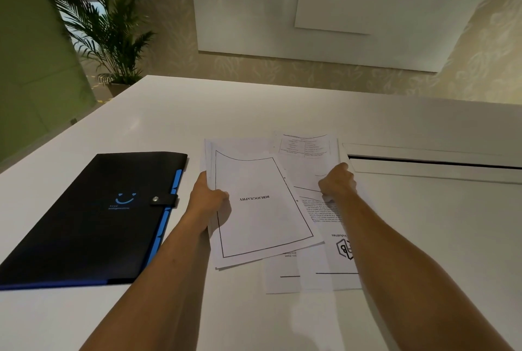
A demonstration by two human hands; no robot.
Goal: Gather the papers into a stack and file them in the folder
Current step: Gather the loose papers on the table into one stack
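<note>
**A:** What are the hands doing from where you sit?

**B:** I see my left hand (207, 198) clamped on the left edge of a sheet headed "BIBLIOGRAPHY" (260, 204), thumb on top, fingers curled under. There are more sheets beneath it in the same grip; their edges show at the bottom. The print reads upside down to me.

**A:** And the right?

**B:** The right hand (337, 181) is curled into a fist on the papers (319, 209) lying beside that sheet. It pinches paper under the knuckles, though I cannot tell how many sheets it has.

**A:** Where do the papers lie overall?

**B:** They are spread in a loose, overlapping fan in the middle of the table (254, 108), between my two forearms. One with a printed grid (306, 144) sticks out toward the far edge. One with a hexagon logo (343, 249) lies nearer me, partly under my right forearm, and another pale sheet (282, 274) pokes out below the bibliography page.

**A:** The folder?

**B:** The folder (93, 220) is black with blue tabs along its right side, closed with a snap strap (165, 200), flat on the left part of the table, just beside my left forearm and not touching the papers.

**A:** Anything else?

**B:** A long slot (435, 163) is cut into the table on the right, near the right hand. A potted palm (107, 26) stands past the far left corner.
</note>
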